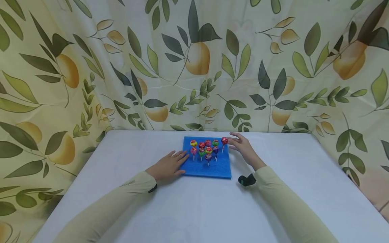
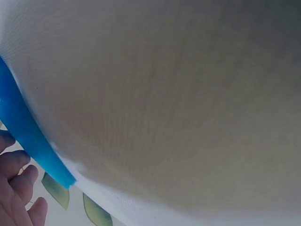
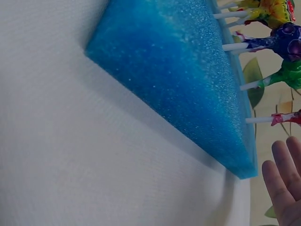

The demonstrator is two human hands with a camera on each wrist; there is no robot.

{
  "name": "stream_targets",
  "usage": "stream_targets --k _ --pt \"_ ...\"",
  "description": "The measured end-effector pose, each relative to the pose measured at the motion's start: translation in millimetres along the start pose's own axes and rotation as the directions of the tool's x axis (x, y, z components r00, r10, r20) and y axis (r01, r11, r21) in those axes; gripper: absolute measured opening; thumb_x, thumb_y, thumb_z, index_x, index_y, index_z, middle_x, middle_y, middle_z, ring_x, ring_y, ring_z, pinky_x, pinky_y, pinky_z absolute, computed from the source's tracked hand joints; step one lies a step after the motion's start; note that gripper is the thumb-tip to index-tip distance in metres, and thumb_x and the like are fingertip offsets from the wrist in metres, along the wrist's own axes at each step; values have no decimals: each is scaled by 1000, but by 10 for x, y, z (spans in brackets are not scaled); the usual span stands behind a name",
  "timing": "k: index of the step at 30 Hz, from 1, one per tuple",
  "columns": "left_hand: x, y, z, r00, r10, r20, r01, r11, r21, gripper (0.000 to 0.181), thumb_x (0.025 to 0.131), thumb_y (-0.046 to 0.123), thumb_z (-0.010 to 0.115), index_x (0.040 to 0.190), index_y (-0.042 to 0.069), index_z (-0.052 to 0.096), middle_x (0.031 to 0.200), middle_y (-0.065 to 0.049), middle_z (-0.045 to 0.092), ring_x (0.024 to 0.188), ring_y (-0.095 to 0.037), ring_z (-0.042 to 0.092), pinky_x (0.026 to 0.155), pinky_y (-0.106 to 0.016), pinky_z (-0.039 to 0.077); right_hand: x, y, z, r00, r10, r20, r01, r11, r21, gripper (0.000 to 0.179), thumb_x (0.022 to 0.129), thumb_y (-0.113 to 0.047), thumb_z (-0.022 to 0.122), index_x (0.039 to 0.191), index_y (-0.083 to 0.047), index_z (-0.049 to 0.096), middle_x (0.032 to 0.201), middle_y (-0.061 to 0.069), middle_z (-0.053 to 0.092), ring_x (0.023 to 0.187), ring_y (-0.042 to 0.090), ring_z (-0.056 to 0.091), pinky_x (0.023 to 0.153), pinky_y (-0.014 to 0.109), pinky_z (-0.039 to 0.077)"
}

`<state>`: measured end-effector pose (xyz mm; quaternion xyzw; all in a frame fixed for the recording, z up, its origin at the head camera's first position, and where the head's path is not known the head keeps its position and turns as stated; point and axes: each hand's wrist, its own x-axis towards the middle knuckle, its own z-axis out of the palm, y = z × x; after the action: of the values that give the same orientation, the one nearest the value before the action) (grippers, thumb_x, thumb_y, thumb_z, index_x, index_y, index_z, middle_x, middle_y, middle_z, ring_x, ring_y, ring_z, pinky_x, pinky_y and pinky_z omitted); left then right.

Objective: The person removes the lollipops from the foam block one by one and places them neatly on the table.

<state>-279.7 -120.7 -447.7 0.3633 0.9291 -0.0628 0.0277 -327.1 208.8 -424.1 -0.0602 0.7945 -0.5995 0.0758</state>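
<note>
Care: left grip (image 1: 169,166) and right grip (image 1: 244,147) released, I'd steady the blue foam slab (image 1: 196,170), sparing the round red-wrapped lollipop (image 1: 224,140).

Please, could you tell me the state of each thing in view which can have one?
Blue board: lying flat on the table.
Lollipops: wrapped, standing, sticks in the board.
Left grip: empty, touching the board's left edge.
Right grip: empty, outstretched beside the red lollipop.
Curtain: hanging behind the table.
</note>
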Motion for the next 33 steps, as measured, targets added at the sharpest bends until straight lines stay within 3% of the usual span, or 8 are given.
stream_targets --k 8,16,33 --pt "-12 37 -21 999 -29 28 30 999 -42 68 97 51 37 150 11 24 157 -6 23 146 -22 21 119 -42 18 29 73 38 999 5 33 -5 1000 -3 57 97 -24 52 145 -4 29 140 29 43 120 27 55 102 41 44" --pt "-27 57 -41 999 -37 24 38 998 -44 67 97 50 38 150 10 25 157 -7 24 145 -22 23 119 -42 19 54 75 78 999 -28 38 30 998 -47 49 96 -21 54 140 -4 40 136 28 49 121 37 54 95 37 49" --pt "-17 68 -11 997 -69 38 72 995 -62 68 97 52 36 151 14 21 158 -6 21 146 -20 21 120 -41 17 53 -83 10 996 -77 -35 74 994 -84 47 96 -23 54 136 0 45 130 29 53 116 35 58 96 43 48"
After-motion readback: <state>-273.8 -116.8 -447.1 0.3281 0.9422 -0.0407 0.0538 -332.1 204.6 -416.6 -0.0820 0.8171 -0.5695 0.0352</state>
